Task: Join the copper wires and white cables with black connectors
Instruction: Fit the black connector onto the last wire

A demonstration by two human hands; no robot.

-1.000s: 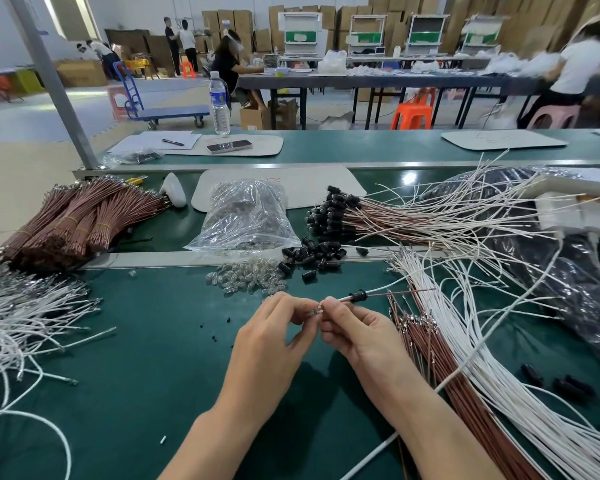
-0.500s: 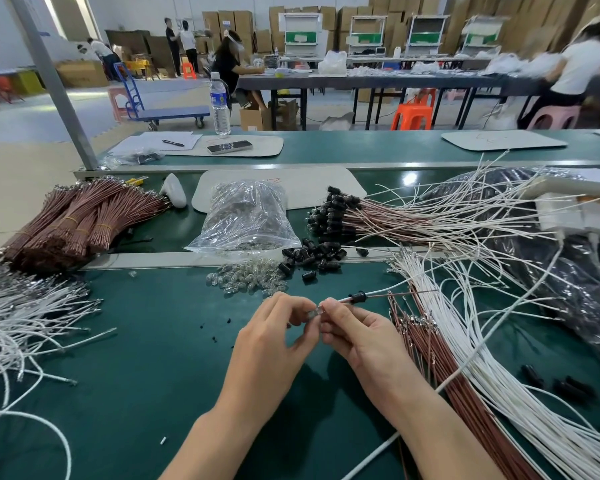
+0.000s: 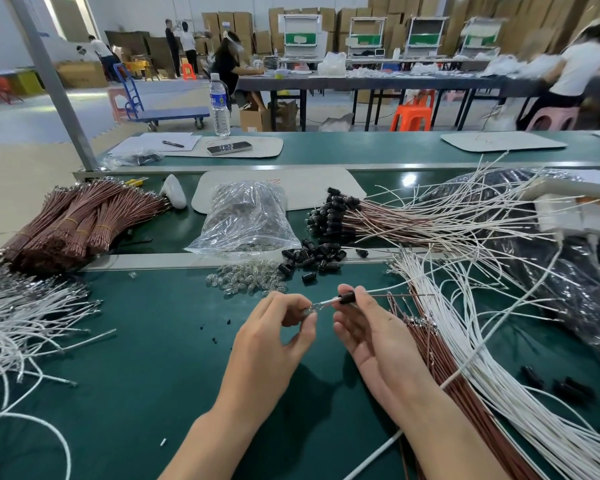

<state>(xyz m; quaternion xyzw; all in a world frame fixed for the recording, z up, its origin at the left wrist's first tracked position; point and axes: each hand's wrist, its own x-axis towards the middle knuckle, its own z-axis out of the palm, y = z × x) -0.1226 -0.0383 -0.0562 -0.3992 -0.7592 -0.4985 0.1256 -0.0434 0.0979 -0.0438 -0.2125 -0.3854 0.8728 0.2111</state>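
Pinching black connector [image 3: 347, 298] in right hand [image 3: 371, 341]; left hand [image 3: 274, 337] pinches wire tip [image 3: 322, 304]; green mat [image 3: 160, 341] stretches left toward white cables [image 3: 21, 323]

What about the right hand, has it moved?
Yes. The right hand slid right along the wire onto the black connector, judged against the bulb pile.

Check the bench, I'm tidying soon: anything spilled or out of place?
Yes. Small clear bulbs lie loose outside the plastic bag, and a few black connectors sit stray beyond the white cables, far from the connector pile.
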